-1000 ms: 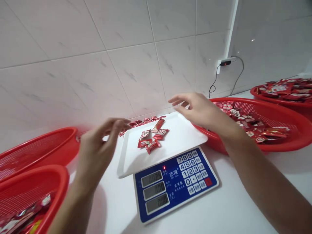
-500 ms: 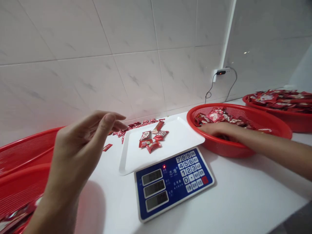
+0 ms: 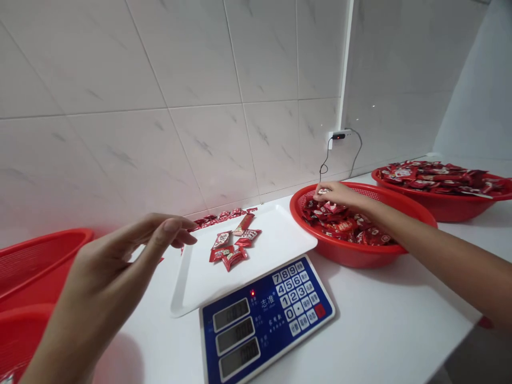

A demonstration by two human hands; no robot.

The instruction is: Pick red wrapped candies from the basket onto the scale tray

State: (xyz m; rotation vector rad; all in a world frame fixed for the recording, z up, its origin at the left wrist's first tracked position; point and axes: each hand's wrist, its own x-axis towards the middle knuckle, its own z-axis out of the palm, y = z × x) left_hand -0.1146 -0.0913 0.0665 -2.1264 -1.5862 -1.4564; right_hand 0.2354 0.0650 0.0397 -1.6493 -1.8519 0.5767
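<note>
My left hand (image 3: 116,266) hovers at the left of the scale tray (image 3: 276,229), with thumb and fingers apart and nothing between them. Several red wrapped candies (image 3: 234,257) lie together on the white tray. The tray sits on a digital scale (image 3: 272,314) with a blue keypad panel; its display digits are too faint to read. Over the far left part of a red basket (image 3: 360,260) full of candies, my right hand (image 3: 336,193) is closed on a small wrapped candy (image 3: 323,191), mostly hidden by the fingers.
Another red basket (image 3: 452,207), heaped with red packets, stands at the far right. Red baskets (image 3: 48,261) are at the left edge. More candies (image 3: 224,215) lie behind the tray along the tiled wall. Cables hang from a power socket (image 3: 340,135).
My right hand has risen out of the candies in the basket and now shows a candy at its fingertips. The view has turned to the right. My left hand keeps nearly the same pose.
</note>
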